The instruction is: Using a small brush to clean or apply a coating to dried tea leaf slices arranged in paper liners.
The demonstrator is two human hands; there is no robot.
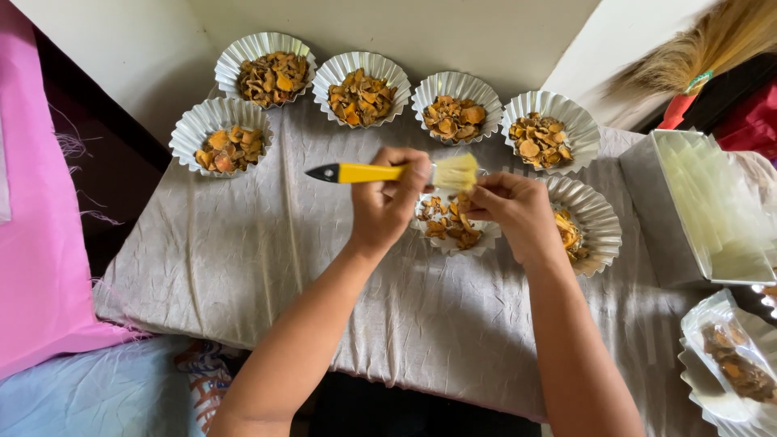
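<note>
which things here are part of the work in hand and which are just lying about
In hand: left hand holding yellow-handled brush; right hand at its bristles; fluted foil cup of orange-brown dried slices.

Lying about: white box of clear bags; pink cloth; straw broom.

A single head-worn camera looks steeply down from above the person's own shoulders, facing forward across a cloth-covered table (243,259) toward a pale wall (421,32); the view sits close, the forearms rising from the bottom edge and the left hand (387,202) and right hand (518,214) meeting near frame centre; the far row of foil cups (362,89) lies near the top; a pink cloth (32,202) fills the left margin, a clear box (704,210) the right; no second view shares the scene.
</note>
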